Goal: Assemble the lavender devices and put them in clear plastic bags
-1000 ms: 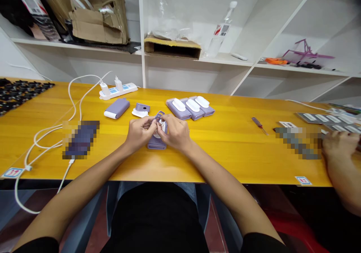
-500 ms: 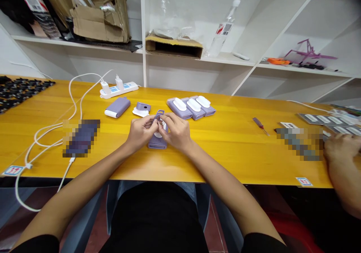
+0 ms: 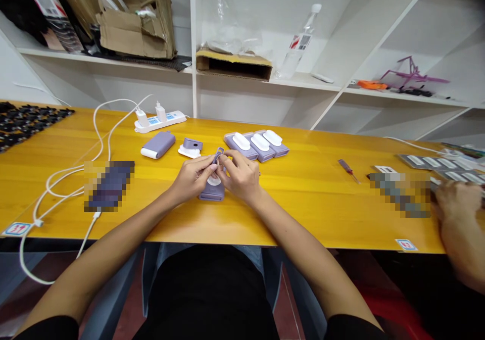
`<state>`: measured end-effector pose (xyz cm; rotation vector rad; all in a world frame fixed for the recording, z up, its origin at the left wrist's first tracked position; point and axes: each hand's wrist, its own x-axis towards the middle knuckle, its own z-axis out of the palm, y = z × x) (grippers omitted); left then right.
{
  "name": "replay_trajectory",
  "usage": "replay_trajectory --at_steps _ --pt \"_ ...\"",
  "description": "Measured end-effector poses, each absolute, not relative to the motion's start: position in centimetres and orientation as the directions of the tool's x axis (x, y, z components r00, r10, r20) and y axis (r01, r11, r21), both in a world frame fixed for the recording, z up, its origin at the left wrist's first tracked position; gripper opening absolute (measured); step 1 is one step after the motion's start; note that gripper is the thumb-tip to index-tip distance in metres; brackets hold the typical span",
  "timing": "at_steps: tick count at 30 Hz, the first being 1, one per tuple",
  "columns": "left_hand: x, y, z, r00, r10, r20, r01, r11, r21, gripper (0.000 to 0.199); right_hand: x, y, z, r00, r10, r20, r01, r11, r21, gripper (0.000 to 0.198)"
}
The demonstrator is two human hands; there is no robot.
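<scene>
Between the fingertips of my left hand (image 3: 192,177) and my right hand (image 3: 240,175) is a small purple looped piece (image 3: 220,151). Both hands are closed in a pinch on it; its lower end is covered by my fingers. Beneath them on the table lies a purple case with a white oval part (image 3: 212,193), partly hidden by my hands. Just behind my left hand rests a purple brush head with white bristles (image 3: 190,147). A purple case with a white end (image 3: 158,144) lies farther left. Several similar purple cases with white ovals (image 3: 257,144) sit side by side behind my right hand.
A power strip (image 3: 160,121) with white cables stands at the back left, near a blurred phone-like object (image 3: 109,186). Rightward lie a screwdriver (image 3: 347,170) and trays of white parts (image 3: 430,162). Another person's hand (image 3: 458,198) is at the far right. Shelves rise behind the table.
The looped piece has moved slightly right and tilted between my fingers. My left hand has shifted a little right with it. The case beneath stays in place.
</scene>
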<state>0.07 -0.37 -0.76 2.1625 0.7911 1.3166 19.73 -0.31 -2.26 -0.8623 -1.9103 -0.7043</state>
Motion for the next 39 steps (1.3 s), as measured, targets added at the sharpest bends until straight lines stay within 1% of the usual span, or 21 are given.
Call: replay_trajectory --at_steps 3,7,12,16,18,23,27,30,35,39 --pt "0.0 -0.3 -0.8 0.373 0.682 0.629 0.227 -0.724 0.651 0.033 19.6 -0.4 -2.4 -0.365 0.277 0.889 0.789 0.599 0.138 0.013" --pt "0.1 -0.2 -1.2 0.330 0.690 0.644 0.267 -0.722 0.638 0.034 19.4 -0.4 -2.6 -0.387 0.251 0.887 0.783 0.597 0.173 0.012" --pt "0.1 -0.1 -1.4 0.351 0.582 0.733 0.292 -0.812 0.505 0.032 19.4 -0.5 -2.5 -0.400 0.191 0.896 0.782 0.581 0.226 0.010" --pt "-0.2 0.1 -1.3 0.384 0.544 0.746 0.269 -0.839 0.473 0.031 19.5 -0.5 -2.4 -0.412 0.142 0.900 0.777 0.571 0.265 0.008" --pt "-0.5 0.2 -1.2 0.421 0.524 0.740 0.247 -0.852 0.462 0.034 19.5 -0.5 -2.3 -0.400 0.124 0.908 0.775 0.574 0.263 0.007" --pt "-0.8 0.6 -1.3 0.521 0.421 0.743 0.183 -0.905 0.384 0.042 19.5 -0.4 -2.0 -0.359 0.156 0.920 0.805 0.551 0.221 0.006" --pt "-0.8 1.1 -1.7 0.514 0.350 0.783 0.188 -0.937 0.296 0.047 19.6 -0.4 -2.0 -0.363 0.138 0.921 0.799 0.555 0.232 0.003" --pt "-0.9 1.2 -1.8 0.496 0.332 0.803 0.217 -0.942 0.255 0.049 19.7 -0.5 -2.0 -0.379 0.153 0.913 0.793 0.561 0.236 0.003" --pt "-0.9 1.0 -1.4 0.495 0.353 0.794 0.248 -0.933 0.261 0.049 19.7 -0.4 -2.3 -0.380 0.192 0.905 0.809 0.544 0.224 0.009" --pt "-0.7 0.7 -1.0 0.493 0.368 0.789 0.226 -0.929 0.292 0.046 19.7 -0.4 -2.0 -0.356 0.147 0.923 0.813 0.535 0.229 0.006"
